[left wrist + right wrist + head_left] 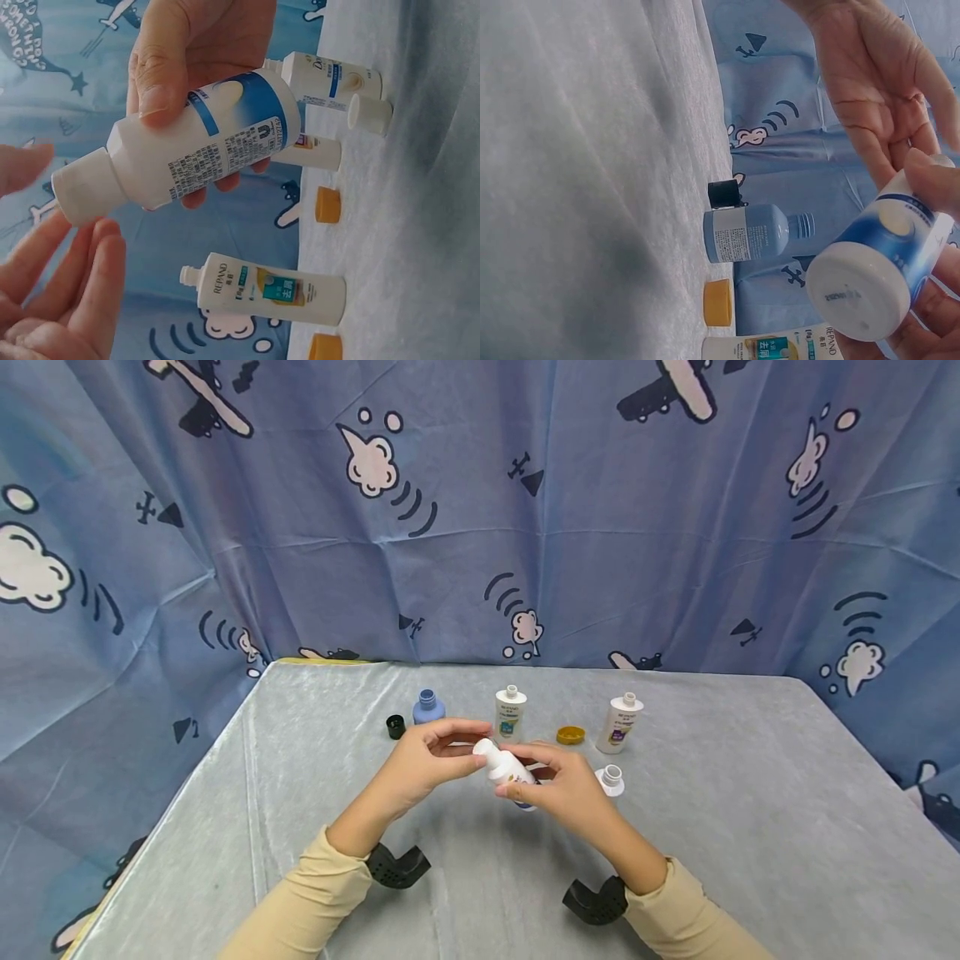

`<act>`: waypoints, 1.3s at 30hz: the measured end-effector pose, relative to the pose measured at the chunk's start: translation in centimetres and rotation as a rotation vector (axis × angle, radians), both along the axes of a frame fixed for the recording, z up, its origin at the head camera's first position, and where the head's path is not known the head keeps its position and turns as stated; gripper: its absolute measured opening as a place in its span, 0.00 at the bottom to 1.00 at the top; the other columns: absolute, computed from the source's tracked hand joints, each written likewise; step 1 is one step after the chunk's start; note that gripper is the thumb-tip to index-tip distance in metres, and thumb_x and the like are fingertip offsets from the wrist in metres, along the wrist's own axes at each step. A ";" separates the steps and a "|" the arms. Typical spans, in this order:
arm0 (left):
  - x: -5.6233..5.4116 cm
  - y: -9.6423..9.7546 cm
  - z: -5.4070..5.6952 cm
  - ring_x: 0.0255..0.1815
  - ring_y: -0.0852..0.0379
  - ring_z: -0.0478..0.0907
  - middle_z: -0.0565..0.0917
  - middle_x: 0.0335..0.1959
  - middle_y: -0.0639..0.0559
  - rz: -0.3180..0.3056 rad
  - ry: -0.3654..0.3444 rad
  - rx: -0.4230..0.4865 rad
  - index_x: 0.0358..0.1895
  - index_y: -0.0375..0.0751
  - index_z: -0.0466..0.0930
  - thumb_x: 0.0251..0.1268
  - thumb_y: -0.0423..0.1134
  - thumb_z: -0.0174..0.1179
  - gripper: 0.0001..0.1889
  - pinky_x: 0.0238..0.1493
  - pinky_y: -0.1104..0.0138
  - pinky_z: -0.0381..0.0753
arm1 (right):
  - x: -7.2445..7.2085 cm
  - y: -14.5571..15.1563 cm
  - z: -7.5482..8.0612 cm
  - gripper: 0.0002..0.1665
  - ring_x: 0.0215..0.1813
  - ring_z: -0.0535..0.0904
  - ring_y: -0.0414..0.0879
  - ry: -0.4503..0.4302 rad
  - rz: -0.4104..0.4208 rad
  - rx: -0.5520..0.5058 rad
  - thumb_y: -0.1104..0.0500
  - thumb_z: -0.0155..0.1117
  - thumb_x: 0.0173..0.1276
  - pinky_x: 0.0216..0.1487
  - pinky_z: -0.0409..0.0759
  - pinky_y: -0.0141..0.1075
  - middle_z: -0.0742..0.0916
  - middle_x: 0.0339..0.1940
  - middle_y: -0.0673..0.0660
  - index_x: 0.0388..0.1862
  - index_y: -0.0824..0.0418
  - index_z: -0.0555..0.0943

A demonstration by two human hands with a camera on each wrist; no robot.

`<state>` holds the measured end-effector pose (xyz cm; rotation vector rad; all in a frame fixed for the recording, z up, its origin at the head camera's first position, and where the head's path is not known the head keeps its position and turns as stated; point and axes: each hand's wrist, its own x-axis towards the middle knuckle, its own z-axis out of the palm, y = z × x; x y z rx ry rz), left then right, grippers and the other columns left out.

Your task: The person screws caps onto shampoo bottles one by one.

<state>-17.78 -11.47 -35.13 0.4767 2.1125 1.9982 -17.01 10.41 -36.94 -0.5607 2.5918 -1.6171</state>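
My right hand [566, 781] grips a white bottle [202, 142] with a blue label around its body. It holds the bottle tilted above the table, the capped end toward my left hand. A white cap [86, 187] sits on the neck. At that end is my left hand [420, 768], its fingers spread loosely around the cap. In the left wrist view its fingertips lie right at the cap's underside, while the thumb stands apart from it.
Along the back stand an uncapped blue bottle [428, 706] beside a black cap [396, 727], and two uncapped white bottles, one left [510, 714] and one right [620, 722] of an orange cap [571, 735]. Another uncapped white bottle [612, 779] is partly behind my right hand. A loose white cap [370, 115] stands near it.
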 end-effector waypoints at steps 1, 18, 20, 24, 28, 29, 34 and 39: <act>0.0 0.0 0.0 0.55 0.52 0.84 0.82 0.59 0.40 0.006 -0.004 0.004 0.59 0.33 0.79 0.59 0.31 0.69 0.23 0.54 0.64 0.85 | 0.0 0.0 0.0 0.27 0.48 0.82 0.46 0.001 -0.002 0.000 0.56 0.78 0.57 0.47 0.83 0.32 0.89 0.51 0.58 0.56 0.60 0.85; 0.0 0.3 -0.2 0.46 0.61 0.84 0.86 0.49 0.47 0.051 -0.004 -0.028 0.52 0.33 0.83 0.59 0.33 0.70 0.18 0.50 0.66 0.84 | 0.1 0.0 0.3 0.26 0.46 0.82 0.48 0.010 0.002 0.000 0.56 0.79 0.56 0.46 0.83 0.32 0.89 0.50 0.57 0.55 0.60 0.85; 0.1 0.3 -0.2 0.48 0.60 0.84 0.85 0.52 0.44 0.036 0.004 -0.022 0.53 0.31 0.82 0.59 0.32 0.70 0.18 0.51 0.66 0.85 | 0.1 0.0 0.2 0.27 0.46 0.82 0.48 0.010 0.001 0.000 0.56 0.79 0.56 0.46 0.83 0.32 0.89 0.50 0.57 0.55 0.60 0.85; 0.1 0.2 -0.1 0.51 0.56 0.85 0.84 0.55 0.39 0.008 0.027 -0.023 0.55 0.30 0.81 0.61 0.30 0.68 0.19 0.52 0.67 0.85 | 0.1 0.0 0.2 0.26 0.46 0.82 0.47 0.012 0.005 -0.007 0.57 0.78 0.56 0.46 0.83 0.32 0.89 0.50 0.58 0.55 0.60 0.85; 0.2 0.2 0.0 0.52 0.55 0.84 0.83 0.57 0.39 -0.003 0.024 -0.017 0.58 0.32 0.80 0.61 0.30 0.67 0.21 0.52 0.67 0.85 | 0.1 0.0 0.1 0.26 0.47 0.82 0.46 0.012 0.005 -0.010 0.57 0.78 0.57 0.47 0.83 0.32 0.89 0.51 0.58 0.56 0.60 0.85; 0.1 0.2 0.0 0.52 0.55 0.84 0.83 0.56 0.40 0.003 0.019 -0.012 0.58 0.32 0.80 0.60 0.30 0.68 0.21 0.51 0.67 0.85 | 0.1 0.0 0.1 0.26 0.47 0.82 0.45 0.012 0.004 -0.009 0.57 0.78 0.57 0.47 0.83 0.32 0.89 0.51 0.58 0.56 0.60 0.85; 0.0 0.4 -0.1 0.46 0.60 0.83 0.85 0.49 0.49 0.056 -0.005 -0.006 0.53 0.33 0.81 0.57 0.31 0.71 0.19 0.49 0.68 0.84 | 0.1 0.0 0.1 0.26 0.47 0.82 0.46 0.015 0.007 -0.012 0.57 0.78 0.57 0.47 0.83 0.32 0.89 0.51 0.58 0.55 0.60 0.85; 0.0 0.5 -0.2 0.44 0.61 0.83 0.86 0.50 0.45 0.071 0.002 -0.016 0.49 0.32 0.82 0.58 0.32 0.71 0.16 0.49 0.68 0.83 | 0.1 0.0 0.2 0.26 0.46 0.82 0.46 0.012 0.008 -0.018 0.57 0.78 0.56 0.45 0.83 0.31 0.89 0.50 0.58 0.55 0.61 0.85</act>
